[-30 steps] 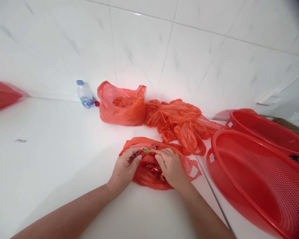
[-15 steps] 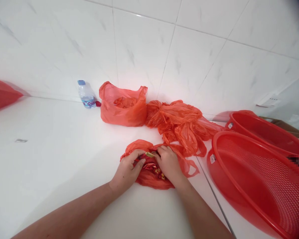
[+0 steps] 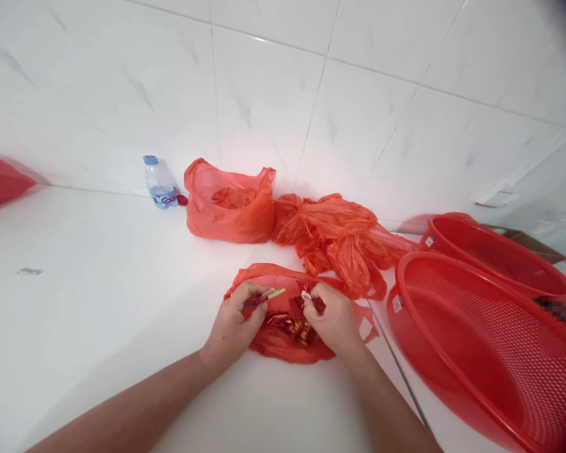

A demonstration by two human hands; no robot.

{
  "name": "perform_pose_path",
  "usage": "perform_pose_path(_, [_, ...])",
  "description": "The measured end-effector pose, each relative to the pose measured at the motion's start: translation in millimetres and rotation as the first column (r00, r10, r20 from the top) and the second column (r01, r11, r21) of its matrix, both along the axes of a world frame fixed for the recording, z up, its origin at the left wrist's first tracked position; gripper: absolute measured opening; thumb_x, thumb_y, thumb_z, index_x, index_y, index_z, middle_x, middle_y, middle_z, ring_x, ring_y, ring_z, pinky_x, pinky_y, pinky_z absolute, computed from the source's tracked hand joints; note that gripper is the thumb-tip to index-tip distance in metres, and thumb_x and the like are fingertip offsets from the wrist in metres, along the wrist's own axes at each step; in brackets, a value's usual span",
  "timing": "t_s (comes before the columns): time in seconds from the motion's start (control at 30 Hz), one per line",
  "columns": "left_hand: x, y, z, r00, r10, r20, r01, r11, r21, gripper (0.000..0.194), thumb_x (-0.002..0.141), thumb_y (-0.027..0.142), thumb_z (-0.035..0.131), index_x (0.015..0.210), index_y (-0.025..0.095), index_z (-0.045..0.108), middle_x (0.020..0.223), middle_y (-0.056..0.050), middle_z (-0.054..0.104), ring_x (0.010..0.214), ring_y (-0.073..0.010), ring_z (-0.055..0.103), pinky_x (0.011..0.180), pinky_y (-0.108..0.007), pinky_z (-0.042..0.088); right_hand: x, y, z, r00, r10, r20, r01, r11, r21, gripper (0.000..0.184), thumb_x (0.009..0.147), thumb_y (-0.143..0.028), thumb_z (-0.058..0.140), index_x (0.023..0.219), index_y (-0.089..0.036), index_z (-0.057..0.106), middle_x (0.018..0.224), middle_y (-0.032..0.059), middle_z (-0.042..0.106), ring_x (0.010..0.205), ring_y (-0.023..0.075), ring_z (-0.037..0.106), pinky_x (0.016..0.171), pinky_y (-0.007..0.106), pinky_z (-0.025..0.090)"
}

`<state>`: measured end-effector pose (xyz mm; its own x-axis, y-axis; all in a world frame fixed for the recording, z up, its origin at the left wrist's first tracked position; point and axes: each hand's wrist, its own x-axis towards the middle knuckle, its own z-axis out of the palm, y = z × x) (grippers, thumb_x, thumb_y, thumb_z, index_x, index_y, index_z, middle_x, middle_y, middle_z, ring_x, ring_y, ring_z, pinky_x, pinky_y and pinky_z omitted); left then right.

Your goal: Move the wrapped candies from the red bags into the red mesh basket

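Left hand: reaches over the near-left rim of the bag; the left hand has a narrow grip, thumb and fingers closed on a packet with a yellow-green end. Red wrapping shows at the fingers; one piece or two, cannot tell.
Right hand: opposite it; the right hand also has a narrow grip, pinching a red packet with a white patch.
Packet axes: yellow-green end points from the left fingertips toward the right hand, rising slightly to the far side. Right packet mostly covered; axis not readable.
Gap: the two held packets are apart, near each other, above the bag mouth.
Open bag: thin red bag spread on the worktop, beneath both hands.
Loose pieces: red and gold wrapped pieces inside it, to the near side of the fingertips; right hand nearer. Contact unclear.
Baskets: near red basket at right; another red basket behind.
Behind bag: crumpled red bags, standing red bag, bottle.
Farthest: tiled wall.
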<state>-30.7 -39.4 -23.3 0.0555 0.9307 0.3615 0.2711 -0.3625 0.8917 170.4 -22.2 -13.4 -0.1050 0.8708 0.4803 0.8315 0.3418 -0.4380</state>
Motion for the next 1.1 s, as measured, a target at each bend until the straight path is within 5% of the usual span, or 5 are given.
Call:
perform_pose_path(0.2, [5,-4,-6.3,0.967,-0.149,-0.209,0.169,0.982,0.081,0.033,0.067,-0.001,0.047,0.090,0.023,0.048,0.115,-0.003,0.066,0.104,-0.0172,0.061,0.086,-0.029,0.049,5,-1,-5.5,0.993,0.047,0.107,-0.038,0.995,-0.088,0.021,0.074,-0.025,0.050,0.061,-0.021,0.034,0.056,-0.0046,0.044,0.053,0.0111,0.043,0.054,0.024,0.031])
perform_pose_path(0.47, [9,-4,-5.2,0.775,-0.170,-0.608,0.185,0.982,-0.039,0.017,0.072,0.011,0.048,0.084,0.022,0.054,0.078,0.000,0.064,0.068,-0.0165,0.059,0.058,-0.026,0.041,1,0,-13.7,0.996,0.036,0.081,-0.013,0.962,-0.271,0.013,0.072,-0.034,0.053,0.082,-0.025,0.054,0.081,-0.0017,0.065,0.072,0.0187,0.061,0.058,0.027,0.039])
perform_pose_path(0.63, [8,-6,-0.4,0.983,-0.064,-0.169,0.051,0.995,-0.082,0.014,0.068,0.008,0.051,0.073,0.021,0.049,0.074,0.002,0.061,0.068,-0.0138,0.056,0.061,-0.024,0.040,-3,-4,-2.6,0.997,0.077,-0.003,-0.076,0.972,-0.223,0.021,0.081,-0.040,0.051,0.093,-0.025,0.058,0.094,0.0018,0.067,0.082,0.0196,0.063,0.065,0.028,0.044])
perform_pose_path(0.83, [4,3,9.0,0.932,-0.061,0.357,0.155,0.958,-0.242,0.027,0.075,0.027,0.062,0.070,0.022,0.035,0.064,0.007,0.053,0.060,-0.0100,0.053,0.058,-0.022,0.041,-8,-9,7.0,0.993,0.112,-0.042,-0.119,0.960,-0.252,0.013,0.084,-0.031,0.053,0.081,-0.023,0.061,0.079,-0.0004,0.065,0.073,0.0155,0.060,0.069,0.028,0.043])
perform_pose_path(1.1, [1,9,7.8,0.970,0.058,0.236,0.032,0.934,-0.357,0.040,0.059,0.045,0.076,0.065,0.020,0.045,0.058,0.006,0.059,0.058,-0.0118,0.057,0.053,-0.020,0.045,-5,-10,5.1,0.914,0.404,0.038,-0.376,0.878,-0.296,0.031,0.067,-0.032,0.073,0.096,-0.021,0.067,0.096,0.0032,0.060,0.088,0.0172,0.058,0.080,0.027,0.047])
